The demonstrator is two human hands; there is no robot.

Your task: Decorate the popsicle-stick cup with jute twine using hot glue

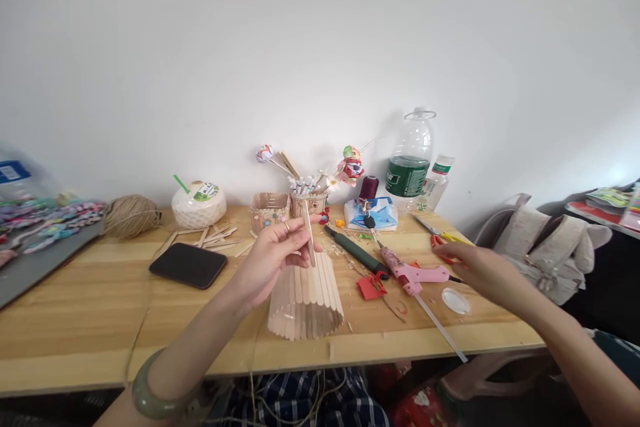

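My left hand [280, 253] pinches a flat wooden craft stick [310, 233] upright between thumb and fingers. Just below and behind it, a round, flared piece made of craft sticks side by side [313, 290] rests on the table, its wide scalloped opening facing me. My right hand [480, 270] reaches over the table's right side, fingers stretched and slightly apart. Its fingertips are at the red handles of a pair of scissors [436, 239]; whether they touch is unclear. Close to that hand lies a pink hot glue gun [413, 275] with a clear glue stick [443, 330] sticking out.
A phone [189, 265], loose craft sticks [217, 237], a twine ball [131, 215] and a wrapped coconut [199, 205] lie left. Behind are a decorated basket [270, 211], tissue pack [373, 213] and big bottle [410, 160]. A dark green tool [355, 250] lies centre-right.
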